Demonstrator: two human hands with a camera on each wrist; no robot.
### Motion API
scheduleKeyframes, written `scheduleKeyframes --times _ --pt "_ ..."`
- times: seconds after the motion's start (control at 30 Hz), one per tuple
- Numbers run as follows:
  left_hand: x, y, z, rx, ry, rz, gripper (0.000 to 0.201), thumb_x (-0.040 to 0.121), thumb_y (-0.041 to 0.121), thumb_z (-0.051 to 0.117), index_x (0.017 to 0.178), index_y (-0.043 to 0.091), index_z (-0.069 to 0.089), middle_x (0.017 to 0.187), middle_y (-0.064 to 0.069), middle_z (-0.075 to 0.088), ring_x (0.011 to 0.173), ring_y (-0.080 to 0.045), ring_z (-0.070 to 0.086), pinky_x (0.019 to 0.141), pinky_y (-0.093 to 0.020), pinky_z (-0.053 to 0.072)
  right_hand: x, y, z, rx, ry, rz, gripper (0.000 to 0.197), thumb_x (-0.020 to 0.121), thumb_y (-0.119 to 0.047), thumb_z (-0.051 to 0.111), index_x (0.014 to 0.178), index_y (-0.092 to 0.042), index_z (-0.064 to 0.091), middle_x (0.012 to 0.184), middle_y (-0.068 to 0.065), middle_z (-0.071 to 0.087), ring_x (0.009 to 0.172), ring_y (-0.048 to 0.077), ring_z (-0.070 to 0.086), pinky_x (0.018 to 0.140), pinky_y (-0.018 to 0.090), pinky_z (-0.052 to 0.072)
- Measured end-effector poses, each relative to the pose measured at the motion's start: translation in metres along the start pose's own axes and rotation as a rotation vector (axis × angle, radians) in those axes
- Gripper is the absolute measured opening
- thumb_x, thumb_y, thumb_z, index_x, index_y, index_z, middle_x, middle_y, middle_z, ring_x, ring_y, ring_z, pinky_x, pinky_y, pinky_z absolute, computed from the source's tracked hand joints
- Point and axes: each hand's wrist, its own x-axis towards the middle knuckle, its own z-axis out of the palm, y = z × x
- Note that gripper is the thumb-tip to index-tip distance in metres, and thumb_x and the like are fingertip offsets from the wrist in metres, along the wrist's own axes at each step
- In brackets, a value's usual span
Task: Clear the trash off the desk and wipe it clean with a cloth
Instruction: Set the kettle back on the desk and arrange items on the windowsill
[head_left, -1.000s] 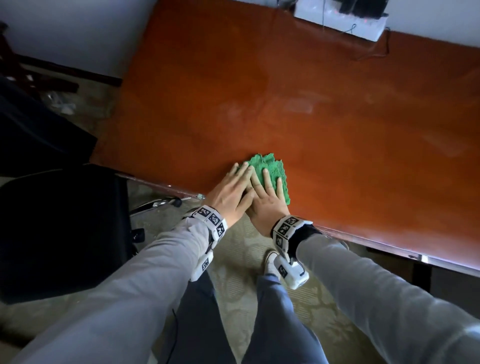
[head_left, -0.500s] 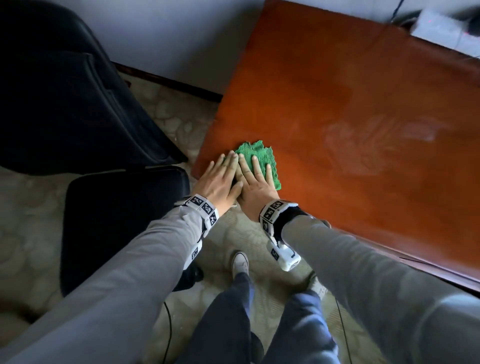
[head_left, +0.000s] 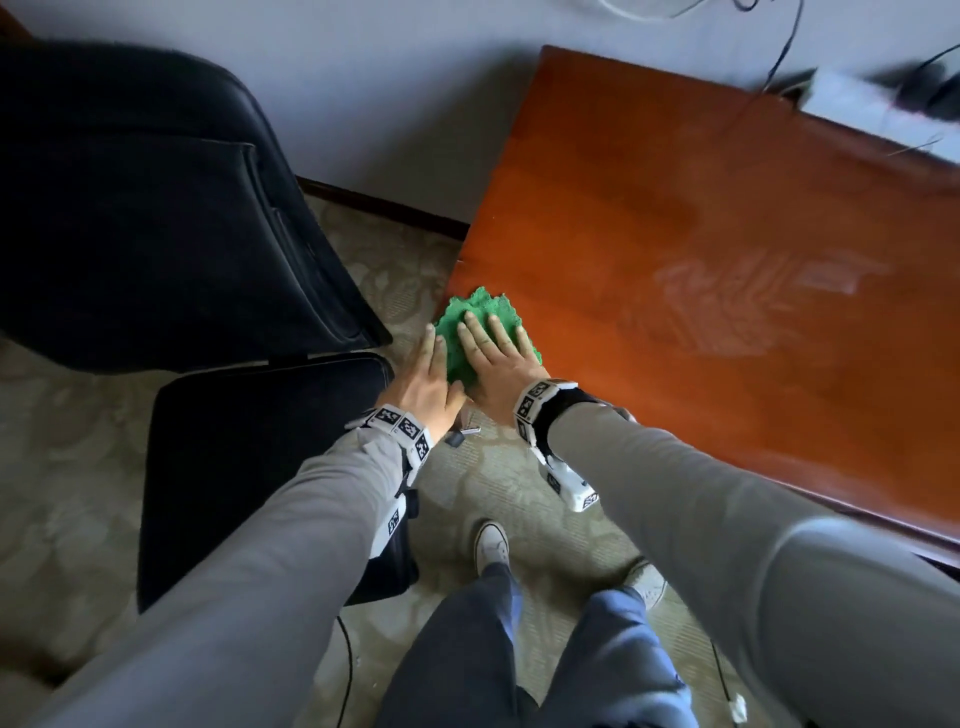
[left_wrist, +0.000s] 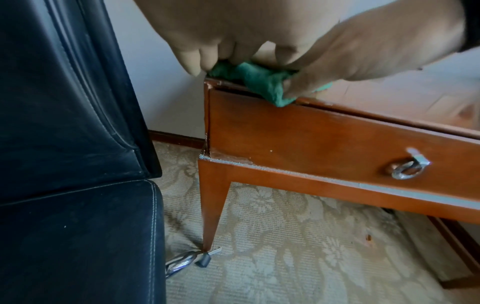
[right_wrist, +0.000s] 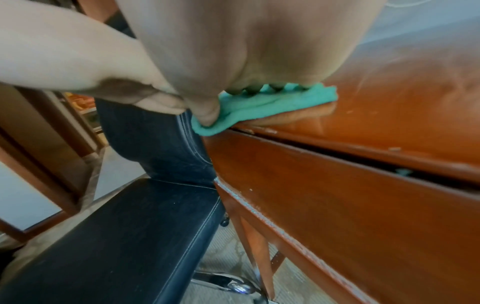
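Pressing flat with spread fingers, the right hand (head_left: 496, 358) pins a green cloth (head_left: 480, 317) at the desk's (head_left: 675, 249) near-left corner; the left hand (head_left: 428, 382), fingers straight, rests alongside.

Your sleeves and wrist rigs
You wear grey sleeves (head_left: 270, 545), white wristbands (head_left: 402, 423) with black square markers, dark trousers (head_left: 467, 649), white shoes (head_left: 491, 545).

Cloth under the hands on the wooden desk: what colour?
Green cloth; clearest in the head view.
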Motion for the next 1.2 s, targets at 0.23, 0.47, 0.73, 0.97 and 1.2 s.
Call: scheduleKeyframes --times 0.23,0.47,0.73,0.97,1.2 --pt "-0.009 0.031 -0.046 0.35 -0.129 -0.037 0.075 0.095 0.041 0.052 0.153 0.005 0.022 0.163 -0.017 -0.003 0.148 -0.037 0.014 0.118 -0.045 0.02 -0.109 0.063 -0.013 0.005 0.031 0.082 0.066 0.104 -0.041 0.028 0.156 -0.02 -0.007 0.162 -0.006 -0.015 0.149 0.026 -0.015 0.12 0.054 -0.004" --pt "0.011 0.248 -0.091 0.494 -0.397 0.383 0.03 0.092 0.03 0.052 0.106 0.01 0.07 0.105 -0.01 0.071 0.091 -0.031 0.067 0.08 -0.036 0.056 -0.273 0.163 -0.052 0.426 0.07 0.64 0.04 0.098 -0.028 0.045 0.136 -0.019 0.056 0.132 0.012 0.059 0.12 0.032 0.055 0.098 0.035 0.047" --pt "-0.088 0.531 -0.117 0.554 -0.233 0.918 0.036 0.09 0.028 0.055 0.125 0.025 0.065 0.124 -0.004 0.066 0.106 -0.029 0.065 0.092 -0.038 0.054 -0.512 0.24 -0.051 0.606 0.332 1.142 0.029 0.094 -0.033 0.052 0.109 -0.016 0.071 0.11 0.01 0.069 0.103 0.03 0.063 0.087 0.034 0.052" --pt "-0.203 0.723 -0.101 0.541 -0.104 1.231 0.028 0.086 0.027 0.061 0.112 0.028 0.071 0.119 0.001 0.069 0.107 -0.025 0.065 0.096 -0.035 0.052 -0.728 0.277 -0.019 0.631 0.549 1.454 0.028 0.091 -0.03 0.055 0.11 -0.022 0.073 0.113 0.004 0.069 0.109 0.027 0.062 0.091 0.029 0.048" --pt "-0.305 0.874 -0.057 0.426 -0.133 1.429 0.029 0.079 0.029 0.058 0.104 0.035 0.073 0.111 0.003 0.072 0.102 -0.023 0.066 0.096 -0.037 0.053 -0.901 0.302 0.042 0.642 0.699 1.711 0.026 0.092 -0.028 0.057 0.112 -0.02 0.073 0.118 0.006 0.069 0.11 0.027 0.062 0.093 0.031 0.049"
